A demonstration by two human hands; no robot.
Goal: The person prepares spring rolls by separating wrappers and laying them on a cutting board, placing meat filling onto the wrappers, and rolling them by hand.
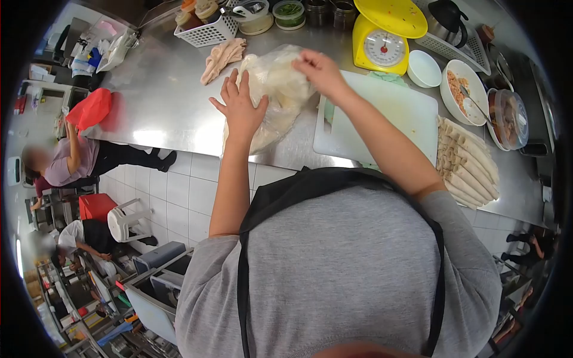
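Observation:
A clear plastic bag (280,89) with pale, flat pieces inside lies on the steel counter. My left hand (243,107) rests on the bag's left part with its fingers spread. At the bag's upper right, my right hand (317,70) pinches the plastic between thumb and fingers. A crumpled beige cloth (222,59) lies just left of the bag. To the right is a white cutting board (388,119) with green cloth showing under its edges. Beyond it, several long pale rolls (468,164) are piled at the counter's right.
Behind the board stand a yellow scale (383,45), an empty white bowl (424,68) and a bowl of orange filling (464,89) with a spoon. A white basket (209,31) and tubs line the back. Other people (71,161) are at the left and far right.

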